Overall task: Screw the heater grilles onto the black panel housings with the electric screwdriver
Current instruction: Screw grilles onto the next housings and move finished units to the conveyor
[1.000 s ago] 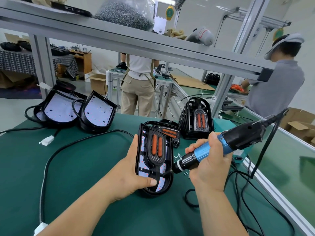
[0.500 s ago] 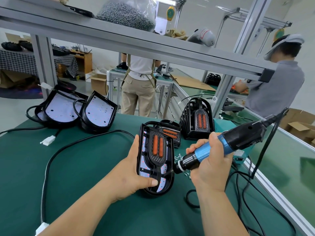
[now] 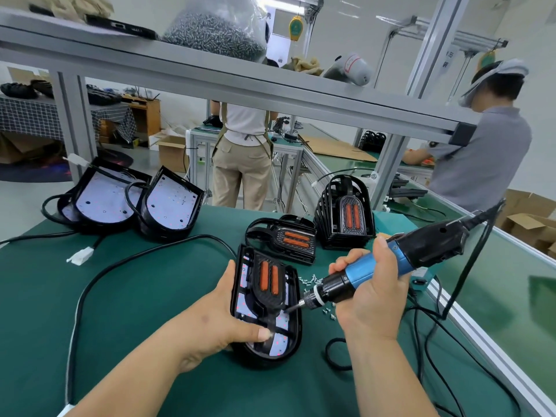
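A black panel housing (image 3: 296, 332) lies on the green mat in front of me, with a black heater grille (image 3: 269, 281) carrying two orange bars seated in it. My left hand (image 3: 222, 320) grips the housing's left edge, thumb pressed on the grille's lower stem. My right hand (image 3: 370, 299) holds the blue and black electric screwdriver (image 3: 391, 263), whose bit touches the grille near its lower right side. Loose screws (image 3: 310, 279) lie just right of the housing.
Another grille (image 3: 288, 239) lies behind, and a stack of grilles (image 3: 346, 215) stands upright further back. Two more housings (image 3: 171, 206) lean at the back left. Black cables (image 3: 126, 263) cross the mat. The bench rail (image 3: 475, 329) runs along the right. Two people work beyond.
None of note: the screwdriver bit stays at the same spot on the grille and both hands hold their places.
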Tool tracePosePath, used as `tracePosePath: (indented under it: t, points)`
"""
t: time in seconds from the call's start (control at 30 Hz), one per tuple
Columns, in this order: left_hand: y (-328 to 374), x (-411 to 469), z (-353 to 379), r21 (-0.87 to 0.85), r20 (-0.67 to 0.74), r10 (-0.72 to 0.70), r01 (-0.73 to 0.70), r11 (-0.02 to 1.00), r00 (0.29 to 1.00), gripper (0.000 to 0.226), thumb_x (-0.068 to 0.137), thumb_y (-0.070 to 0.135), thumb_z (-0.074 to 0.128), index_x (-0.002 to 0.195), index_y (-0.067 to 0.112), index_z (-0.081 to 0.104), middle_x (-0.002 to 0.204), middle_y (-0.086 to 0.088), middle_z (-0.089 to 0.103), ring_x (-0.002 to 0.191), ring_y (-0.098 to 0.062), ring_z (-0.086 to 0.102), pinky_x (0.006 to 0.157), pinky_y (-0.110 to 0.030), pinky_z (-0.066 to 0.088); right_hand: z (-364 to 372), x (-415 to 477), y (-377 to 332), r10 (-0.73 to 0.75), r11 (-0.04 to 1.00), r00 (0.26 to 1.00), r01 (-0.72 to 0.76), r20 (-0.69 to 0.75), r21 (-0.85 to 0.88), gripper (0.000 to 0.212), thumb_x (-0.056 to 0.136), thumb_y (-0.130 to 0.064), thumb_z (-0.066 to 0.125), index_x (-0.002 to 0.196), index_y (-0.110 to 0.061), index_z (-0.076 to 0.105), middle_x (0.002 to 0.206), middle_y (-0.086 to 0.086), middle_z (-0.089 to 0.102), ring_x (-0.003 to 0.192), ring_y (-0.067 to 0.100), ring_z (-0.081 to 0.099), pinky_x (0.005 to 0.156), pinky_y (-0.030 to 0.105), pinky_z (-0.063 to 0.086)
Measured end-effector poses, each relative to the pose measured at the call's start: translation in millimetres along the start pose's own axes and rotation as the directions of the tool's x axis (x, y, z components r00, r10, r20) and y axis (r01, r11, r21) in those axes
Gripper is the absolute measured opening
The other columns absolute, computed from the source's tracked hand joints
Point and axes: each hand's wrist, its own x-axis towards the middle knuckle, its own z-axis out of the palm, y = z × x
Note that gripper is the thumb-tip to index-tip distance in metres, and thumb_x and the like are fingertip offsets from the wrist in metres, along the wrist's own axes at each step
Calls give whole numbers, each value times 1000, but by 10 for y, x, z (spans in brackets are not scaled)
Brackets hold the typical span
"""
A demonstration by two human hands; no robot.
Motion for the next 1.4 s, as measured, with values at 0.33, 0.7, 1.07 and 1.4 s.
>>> tracePosePath:
  t: [0.33,0.7,1.07,1.4]
  points:
    - [430,-150,-37,714,-333,-71,301,632,940,88,76,69,64,151,34,35,147,8,50,133,-10,50,106,-25,40,-199,221,-72,230,960,952,-187,-204,208,30,91,-30,67,112,-19,49,62,1,51,49,18,50,52,29,51]
    - [792,1076,513,889,79,125,-127,440,989,36,95,34,63,130,25,64,129,7,66,121,-13,58,105,-28,42,-350,353,-56,402,909,873,-345,-275,236,26,92,-36,64,84,-15,49,56,1,49,44,17,48,57,28,47]
    - [485,1303,825,972,72,-115,-44,229,991,40,95,4,50,121,31,66,124,1,64,117,-21,54,116,-42,27,-367,383,-28,452,884,853,-388,-261,262,23,89,-35,67,87,-18,52,57,3,51,44,17,48,50,26,48]
    - [474,1241,822,932,-4,-25,13,363,1000,23,89,14,57,90,34,68,87,6,54,79,-21,53,67,-28,40,-364,383,-21,460,876,845,-382,-273,294,24,88,-34,67,87,-17,51,55,3,51,42,17,49,48,25,49]
